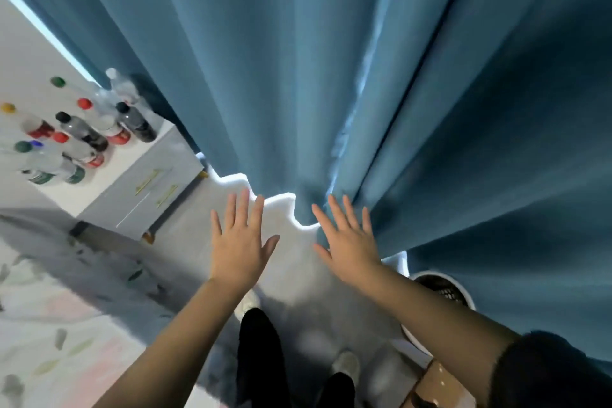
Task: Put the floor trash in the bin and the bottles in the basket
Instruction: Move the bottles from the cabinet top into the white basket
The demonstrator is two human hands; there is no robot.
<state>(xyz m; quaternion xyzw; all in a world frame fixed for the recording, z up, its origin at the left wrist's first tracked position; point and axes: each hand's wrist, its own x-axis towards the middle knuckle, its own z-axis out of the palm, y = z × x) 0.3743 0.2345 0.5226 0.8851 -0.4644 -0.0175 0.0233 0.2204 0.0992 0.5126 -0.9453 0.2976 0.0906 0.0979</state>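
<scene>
Forearms reach forward from the bottom edge, the right one coming out of a dark sleeve (556,371) that the frame cuts off. Both hands hover palm-down with fingers straight and spread, holding nothing: the left hand (240,238) over the grey floor (185,262), the right hand (347,242) just in front of the hem of the blue curtain (331,76); whether its fingertips touch the cloth cannot be told.

Below the hands, black trousers (258,358) and two white shoes (346,364) are blurred. A glossy brown surface (440,381) at the lower right is cut off and unclear.

The bottles (82,129) stand together on a white-topped table (145,182) with grey drawer fronts and gold handles, well apart from the left hand, up and to its left. Their caps are green, red, yellow, black and blue; some run off the left edge.

A round white container (463,290) with a dark perforated inside sits just beyond the right forearm, half hidden by arm and curtain; its contents cannot be made out.

Greenish flecks on the pale rug (49,325) at the left are too blurred to tell pattern from litter.
</scene>
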